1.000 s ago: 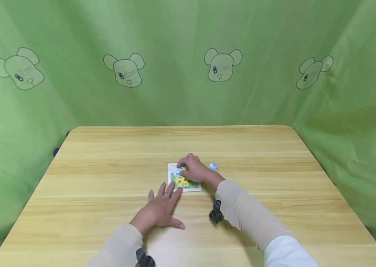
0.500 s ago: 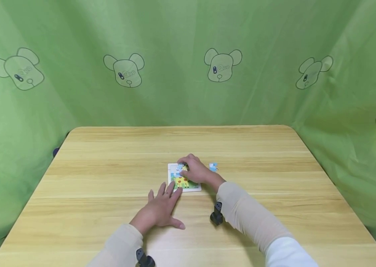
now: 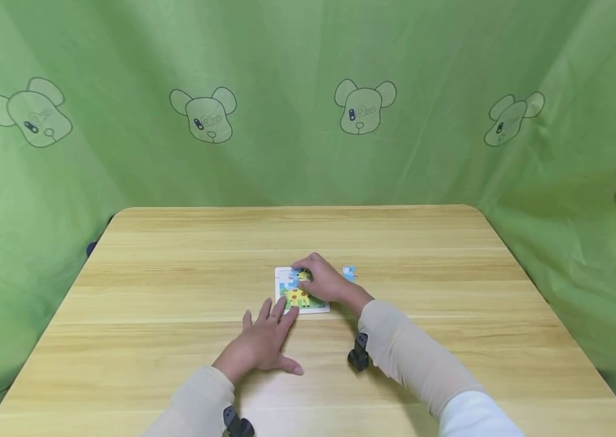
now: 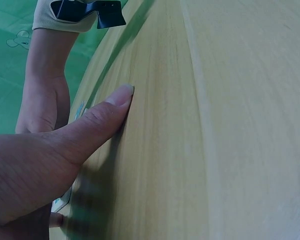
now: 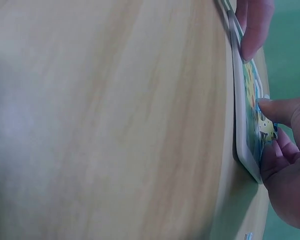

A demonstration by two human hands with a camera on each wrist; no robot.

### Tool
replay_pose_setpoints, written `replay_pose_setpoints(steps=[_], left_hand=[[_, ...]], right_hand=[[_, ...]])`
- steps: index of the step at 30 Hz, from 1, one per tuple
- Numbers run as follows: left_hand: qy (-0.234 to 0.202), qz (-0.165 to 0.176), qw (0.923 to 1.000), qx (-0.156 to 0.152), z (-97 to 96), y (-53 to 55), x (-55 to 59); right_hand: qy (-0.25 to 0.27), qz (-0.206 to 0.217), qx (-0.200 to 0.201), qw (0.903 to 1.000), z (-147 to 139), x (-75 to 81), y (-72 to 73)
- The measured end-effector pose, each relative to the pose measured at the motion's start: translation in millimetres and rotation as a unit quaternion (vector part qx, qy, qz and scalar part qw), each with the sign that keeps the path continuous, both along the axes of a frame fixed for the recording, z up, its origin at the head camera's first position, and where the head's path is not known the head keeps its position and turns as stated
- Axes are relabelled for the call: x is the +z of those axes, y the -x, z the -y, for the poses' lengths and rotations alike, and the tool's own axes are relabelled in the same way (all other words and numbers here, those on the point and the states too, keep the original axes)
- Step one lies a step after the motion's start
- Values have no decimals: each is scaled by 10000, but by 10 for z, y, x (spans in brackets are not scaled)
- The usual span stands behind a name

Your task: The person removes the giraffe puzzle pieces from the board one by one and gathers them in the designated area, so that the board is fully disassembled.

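Fitting head piece into puzzle seemed in hand: piece was pinched by right hand at far side; near edge was touched by left hand, fingers spread. Aligning, then pressing, seemed needed. Loose piece lay apart.

There're 2 hands, 1 puzz., 2 cams.

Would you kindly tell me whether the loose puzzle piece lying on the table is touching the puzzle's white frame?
Apart: the right wrist view shows tabletop between the loose puzzle piece and the nearest corner of the white frame.
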State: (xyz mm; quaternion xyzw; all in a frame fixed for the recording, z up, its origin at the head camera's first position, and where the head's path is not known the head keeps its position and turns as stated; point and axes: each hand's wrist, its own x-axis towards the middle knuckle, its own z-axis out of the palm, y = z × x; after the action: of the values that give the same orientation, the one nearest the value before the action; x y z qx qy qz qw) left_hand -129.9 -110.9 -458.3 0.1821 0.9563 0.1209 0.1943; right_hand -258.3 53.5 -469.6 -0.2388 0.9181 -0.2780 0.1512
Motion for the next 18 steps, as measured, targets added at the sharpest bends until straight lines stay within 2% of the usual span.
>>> replay_pose_setpoints(steps=[18], left_hand=[[56,10,10000,-21,-7,-8,33]], right_hand=[[116,-53,-75,9999,-10,-20,-2]])
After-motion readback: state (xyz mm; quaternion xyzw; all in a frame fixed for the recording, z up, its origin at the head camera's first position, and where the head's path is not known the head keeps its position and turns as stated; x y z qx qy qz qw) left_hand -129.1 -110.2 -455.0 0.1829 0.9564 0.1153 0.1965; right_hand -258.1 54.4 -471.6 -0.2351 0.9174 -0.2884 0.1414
